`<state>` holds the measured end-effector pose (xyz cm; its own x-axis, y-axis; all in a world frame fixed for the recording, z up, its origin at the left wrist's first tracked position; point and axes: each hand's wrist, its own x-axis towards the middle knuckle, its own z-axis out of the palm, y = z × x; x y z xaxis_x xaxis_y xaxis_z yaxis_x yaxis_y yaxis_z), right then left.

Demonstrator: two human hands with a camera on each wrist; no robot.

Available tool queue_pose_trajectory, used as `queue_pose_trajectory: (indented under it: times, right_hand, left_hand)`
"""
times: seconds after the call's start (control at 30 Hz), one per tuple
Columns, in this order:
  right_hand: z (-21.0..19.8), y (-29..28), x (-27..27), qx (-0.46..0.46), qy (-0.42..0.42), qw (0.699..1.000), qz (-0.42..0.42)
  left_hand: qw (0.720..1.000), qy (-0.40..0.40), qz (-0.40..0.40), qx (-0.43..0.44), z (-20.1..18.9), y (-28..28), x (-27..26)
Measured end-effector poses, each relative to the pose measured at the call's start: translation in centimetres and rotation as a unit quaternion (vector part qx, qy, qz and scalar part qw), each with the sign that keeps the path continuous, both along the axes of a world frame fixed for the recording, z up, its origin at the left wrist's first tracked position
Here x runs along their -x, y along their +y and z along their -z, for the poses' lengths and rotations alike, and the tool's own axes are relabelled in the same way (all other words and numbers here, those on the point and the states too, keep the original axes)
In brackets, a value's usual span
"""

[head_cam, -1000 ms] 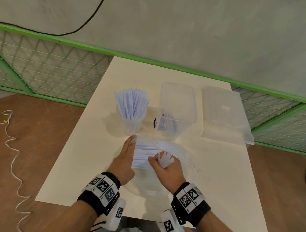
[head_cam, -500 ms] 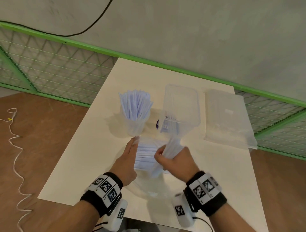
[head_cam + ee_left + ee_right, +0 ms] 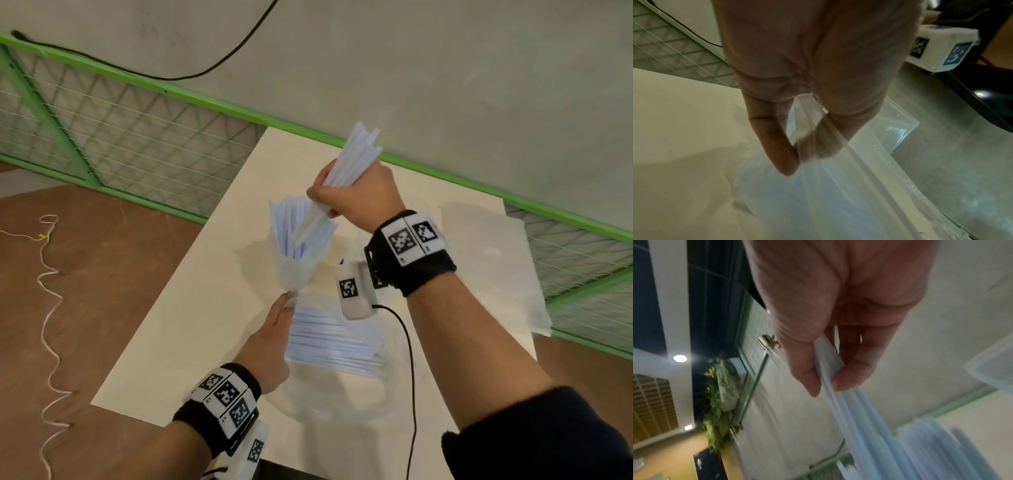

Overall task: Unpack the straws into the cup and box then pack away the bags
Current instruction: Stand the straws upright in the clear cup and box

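Note:
My right hand (image 3: 337, 200) grips a bundle of white straws (image 3: 358, 154), held slanted above the clear cup (image 3: 296, 272). The bundle's lower ends dip among the straws standing in the cup (image 3: 287, 222). In the right wrist view, the thumb and fingers (image 3: 807, 374) clamp the straws (image 3: 849, 410). My left hand (image 3: 289, 298) pinches the edge of the clear bag (image 3: 335, 342), which lies on the table with several straws inside. The left wrist view shows the bag film (image 3: 838, 194) caught between thumb and finger (image 3: 781, 146). The clear box (image 3: 900, 129) stands behind; in the head view my right wrist hides it.
A clear lid (image 3: 489, 267) lies at the white table's (image 3: 191, 325) right far side. A green mesh fence (image 3: 137, 144) runs along the far edge. A white cord (image 3: 51, 308) snakes on the floor to the left. A black cable (image 3: 409, 359) hangs from my right wrist.
My right hand pulled a bundle of straws out of the bag and lifted it up and left, over the cup. The left hand stayed at the bag's edge.

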<state>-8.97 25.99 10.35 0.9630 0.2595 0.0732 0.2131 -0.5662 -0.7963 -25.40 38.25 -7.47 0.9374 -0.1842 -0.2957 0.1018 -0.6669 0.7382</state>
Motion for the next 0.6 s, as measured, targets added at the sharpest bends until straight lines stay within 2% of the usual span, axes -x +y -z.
queue_pose_trajectory:
  times: [0.17, 0.33, 0.4, 0.53, 0.6]
  right_hand:
    - [3.3, 1.2, -0.9, 0.071, 0.018, 0.997, -0.005]
    - [3.9, 1.2, -0.8, -0.048, -0.090, 0.992, 0.073]
    - [4.4, 1.3, -0.4, -0.027, -0.123, 0.990, 0.062]
    - [7.3, 1.7, 0.6, 0.069, -0.122, 0.990, -0.008]
    - [8.2, 1.7, 0.7, 0.045, -0.126, 0.991, 0.007]
  left_hand:
    - [1.000, 0.006, -0.004, -0.003, -0.1, 0.4, 0.0]
    - [1.000, 0.003, -0.009, 0.004, -0.3, 0.6, -0.1]
    - [1.000, -0.001, -0.006, 0.005, -0.4, 0.6, -0.2]
    - [1.000, 0.002, -0.006, -0.001, -0.6, 0.7, -0.2]
    - [1.000, 0.001, -0.003, -0.002, -0.6, 0.8, -0.3]
